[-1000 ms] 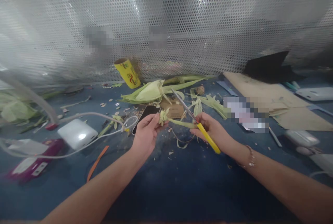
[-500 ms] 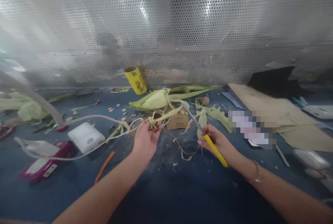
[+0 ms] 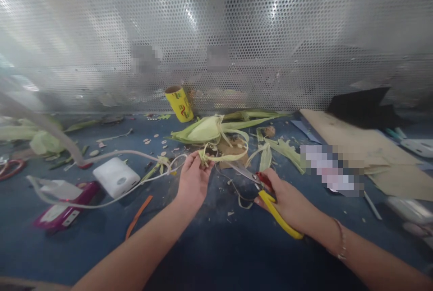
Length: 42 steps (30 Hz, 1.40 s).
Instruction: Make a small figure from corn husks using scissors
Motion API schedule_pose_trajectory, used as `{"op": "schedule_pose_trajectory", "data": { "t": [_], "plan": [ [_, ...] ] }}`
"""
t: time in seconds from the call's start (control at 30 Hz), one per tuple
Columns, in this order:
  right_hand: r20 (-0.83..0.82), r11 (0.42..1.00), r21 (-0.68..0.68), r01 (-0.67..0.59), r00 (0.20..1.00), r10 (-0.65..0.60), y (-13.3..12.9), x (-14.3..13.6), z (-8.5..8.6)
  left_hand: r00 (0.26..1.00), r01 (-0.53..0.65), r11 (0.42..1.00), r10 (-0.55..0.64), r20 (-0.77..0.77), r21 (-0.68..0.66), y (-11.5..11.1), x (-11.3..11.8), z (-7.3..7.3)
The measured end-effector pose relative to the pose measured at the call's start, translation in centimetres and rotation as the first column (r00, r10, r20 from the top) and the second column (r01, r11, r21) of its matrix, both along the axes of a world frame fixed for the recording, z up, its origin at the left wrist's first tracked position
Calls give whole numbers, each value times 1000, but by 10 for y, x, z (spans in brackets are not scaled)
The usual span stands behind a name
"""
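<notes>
Yellow and red handles mark the scissors [image 3: 280, 219], which my right hand [image 3: 286, 200] grips, its fingers curled about the handles. The metal blades point leftward, their tips close to the pale green husk strip [image 3: 233, 158]; I cannot tell whether they touch it. My left hand [image 3: 192, 180], narrowed to a pinch, holds the knotted husk piece [image 3: 204, 157], from which the strip curves out to the right and loops back above. A bracelet [image 3: 342, 242] circles the right wrist.

Directly behind the strip lies a scrap of brown cardboard [image 3: 230, 147], and beyond the left hand a large husk [image 3: 203, 129] rests on the blue table [image 3: 216, 259]. Loose husk pieces [image 3: 287, 152] lie to the right of the cardboard. A yellow tube [image 3: 181, 107] leans near the perforated metal panel [image 3: 237, 20], which spans the rear.

At left I note a white box [image 3: 117, 177], a pale cable [image 3: 111, 201] passing in front of it, a purple object [image 3: 81, 197] and an orange strip [image 3: 138, 216]. At right, brown paper sheets [image 3: 341, 135] lie beside a black sheet [image 3: 360, 108].
</notes>
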State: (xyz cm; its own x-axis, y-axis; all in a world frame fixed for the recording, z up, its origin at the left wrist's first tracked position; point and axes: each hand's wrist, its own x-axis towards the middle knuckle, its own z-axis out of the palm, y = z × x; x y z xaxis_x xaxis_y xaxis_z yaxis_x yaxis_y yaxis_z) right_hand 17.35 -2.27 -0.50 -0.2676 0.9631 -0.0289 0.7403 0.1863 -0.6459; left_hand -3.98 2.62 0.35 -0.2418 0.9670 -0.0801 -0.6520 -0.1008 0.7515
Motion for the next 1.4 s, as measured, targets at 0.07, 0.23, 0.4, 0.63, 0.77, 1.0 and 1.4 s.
{"op": "schedule_pose_trajectory", "data": {
  "t": [0.07, 0.23, 0.4, 0.63, 0.77, 1.0, 1.4],
  "plan": [
    [-8, 1000, 3, 6, 1000, -6, 0, 0, 1, 1000, 7, 1000, -7, -14, 2, -2, 2, -2],
    [12, 999, 22, 46, 999, -46, 2, -1, 1, 999, 7, 1000, -8, -48, -28, -7, 7, 2],
    [-30, 993, 83, 81, 996, -79, 6, -1, -6, 997, 2, 999, -6, -83, -47, -8, 8, 5],
    [-107, 982, 139, 129, 988, -114, 7, -3, -1, 984, 80, 997, -82, -160, -17, -10, 7, 3],
    [-124, 986, 115, 119, 987, -104, 8, -1, -2, 986, 64, 998, -60, -155, 20, -12, 9, 8],
    [-185, 984, 134, 115, 979, -89, 19, 11, -7, 992, 75, 997, -72, -106, 26, -11, 8, 9],
    [-359, 1000, 13, 0, 933, 5, 7, 6, -2, 976, 89, 996, -89, -197, -9, -9, 6, 8]
  ]
}}
